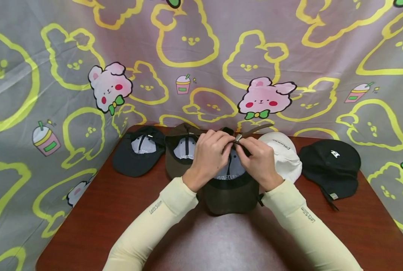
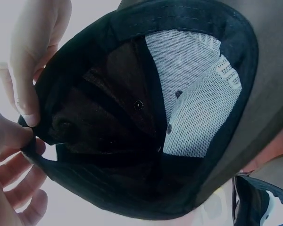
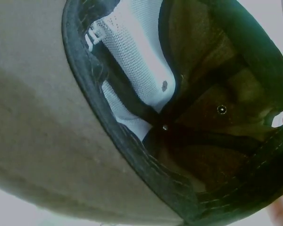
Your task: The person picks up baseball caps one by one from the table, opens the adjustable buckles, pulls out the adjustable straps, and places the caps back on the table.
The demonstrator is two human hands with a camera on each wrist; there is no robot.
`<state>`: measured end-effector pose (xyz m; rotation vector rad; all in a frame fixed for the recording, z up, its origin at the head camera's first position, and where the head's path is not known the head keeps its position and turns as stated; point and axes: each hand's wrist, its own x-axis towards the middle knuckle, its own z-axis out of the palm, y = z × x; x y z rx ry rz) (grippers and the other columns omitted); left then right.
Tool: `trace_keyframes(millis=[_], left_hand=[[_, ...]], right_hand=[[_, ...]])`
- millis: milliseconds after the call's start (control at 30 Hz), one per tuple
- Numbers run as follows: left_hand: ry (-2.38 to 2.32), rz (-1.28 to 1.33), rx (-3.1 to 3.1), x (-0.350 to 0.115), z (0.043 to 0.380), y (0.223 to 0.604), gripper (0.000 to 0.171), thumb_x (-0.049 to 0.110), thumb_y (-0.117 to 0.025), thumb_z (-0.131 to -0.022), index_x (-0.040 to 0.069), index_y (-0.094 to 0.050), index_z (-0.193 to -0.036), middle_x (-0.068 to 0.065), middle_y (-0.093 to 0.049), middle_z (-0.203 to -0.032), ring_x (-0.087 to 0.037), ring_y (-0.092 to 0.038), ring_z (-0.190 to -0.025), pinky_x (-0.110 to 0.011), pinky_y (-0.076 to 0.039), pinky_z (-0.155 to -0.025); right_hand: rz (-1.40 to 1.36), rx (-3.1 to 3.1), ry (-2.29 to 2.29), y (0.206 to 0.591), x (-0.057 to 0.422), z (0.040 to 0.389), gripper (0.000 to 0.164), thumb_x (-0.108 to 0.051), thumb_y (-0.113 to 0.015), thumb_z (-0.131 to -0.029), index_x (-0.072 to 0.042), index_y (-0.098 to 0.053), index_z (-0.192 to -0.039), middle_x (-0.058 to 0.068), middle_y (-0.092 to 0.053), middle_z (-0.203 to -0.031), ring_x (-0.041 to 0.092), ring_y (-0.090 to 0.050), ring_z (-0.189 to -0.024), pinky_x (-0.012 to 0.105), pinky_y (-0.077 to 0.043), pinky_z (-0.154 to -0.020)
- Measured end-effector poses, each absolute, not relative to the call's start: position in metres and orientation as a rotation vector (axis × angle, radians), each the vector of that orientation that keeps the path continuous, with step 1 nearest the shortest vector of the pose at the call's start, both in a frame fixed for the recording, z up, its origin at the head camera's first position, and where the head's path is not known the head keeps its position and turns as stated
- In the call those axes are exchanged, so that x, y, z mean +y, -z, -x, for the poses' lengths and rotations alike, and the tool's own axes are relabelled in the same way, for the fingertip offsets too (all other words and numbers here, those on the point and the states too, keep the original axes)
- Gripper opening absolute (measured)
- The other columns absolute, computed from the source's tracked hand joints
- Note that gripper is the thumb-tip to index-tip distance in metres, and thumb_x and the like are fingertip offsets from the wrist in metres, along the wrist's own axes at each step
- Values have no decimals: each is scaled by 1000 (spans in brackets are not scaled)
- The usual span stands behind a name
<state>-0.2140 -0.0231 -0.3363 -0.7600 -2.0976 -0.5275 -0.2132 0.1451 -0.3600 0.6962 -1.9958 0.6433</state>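
A dark brown baseball cap [image 1: 231,197] is held with its inside toward me and its brim pointing down at me in the head view. Its pale mesh front lining [image 2: 198,89] carries partly legible lettering. My left hand [image 1: 211,156] pinches the cap's back strap near a small metal buckle [image 1: 238,138]. From the other side my right hand [image 1: 260,160] pinches the strap at that buckle. The loose strap end [image 1: 259,128] sticks out beyond the fingers to the right. In the right wrist view, the cap's underbrim [image 3: 47,117] fills the left side, and fingers show only at the right edge.
To the left on the reddish-brown table [image 1: 96,210] lie a black cap [image 1: 133,162] and another brown cap [image 1: 171,162]. A white cap [image 1: 286,158] sits behind my right hand, with a black cap [image 1: 333,165] farther right. A patterned curtain [image 1: 204,75] hangs along the table's back and sides.
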Motion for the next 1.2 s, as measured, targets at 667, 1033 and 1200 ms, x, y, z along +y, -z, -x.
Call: trace_keyframes(millis=[667, 1033, 1200], left_hand=[[555, 748, -2111, -29, 210, 345, 15, 19, -64, -95, 18, -78, -94, 4, -74, -91, -15, -63, -83, -29, -46, -70], [580, 735, -2123, -24, 211, 343, 14, 19, -62, -95, 17, -76, -99, 4, -74, -97, -16, -62, -86, -31, -47, -73], [561, 733, -2124, -24, 210, 341, 15, 19, -64, -95, 17, -77, -100, 4, -75, -97, -16, -62, -87, -32, -47, -75]], right_hand=[[-585, -2017, -773, 366, 140, 215, 8, -6, -72, -84, 1, -75, -86, 16, -73, -79, 29, -69, -67, 43, -57, -64], [-612, -2015, -759, 362, 140, 211, 8, -5, -75, -83, 1, -75, -89, 16, -73, -80, 28, -69, -69, 43, -57, -65], [-631, -2031, -716, 359, 140, 208, 10, -7, -75, -84, 0, -75, -90, 16, -73, -81, 28, -69, -69, 43, -58, -65]])
